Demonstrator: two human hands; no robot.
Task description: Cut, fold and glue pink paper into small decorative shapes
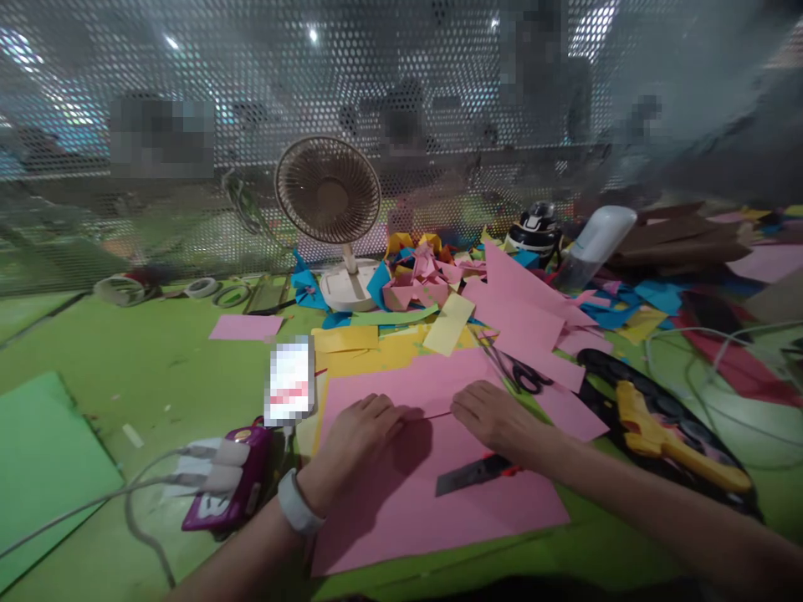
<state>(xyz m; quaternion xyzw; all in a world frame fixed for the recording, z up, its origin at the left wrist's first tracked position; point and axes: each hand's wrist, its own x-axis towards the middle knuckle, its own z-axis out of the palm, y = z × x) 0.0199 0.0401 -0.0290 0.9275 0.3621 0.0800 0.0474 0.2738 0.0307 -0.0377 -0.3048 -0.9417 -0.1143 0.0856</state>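
A large pink paper sheet (432, 493) lies flat on the green table (156, 368) in front of me, with a crease across it. My left hand (357, 435) presses on the sheet at the crease, fingers curled down. My right hand (495, 418) rests on the same crease just to the right, fingers bent onto the paper. A utility knife blade (473, 474) with a red handle lies on the sheet beneath my right wrist. Black-handled scissors (520, 374) lie just beyond my right hand.
A small desk fan (329, 209) stands at the back in front of a perforated metal screen (251, 100). Heaps of coloured paper scraps (432, 276) cover the middle and right. A yellow glue gun (665, 435) rests on a dark tray. A purple device (235, 485) with white cables sits at the left.
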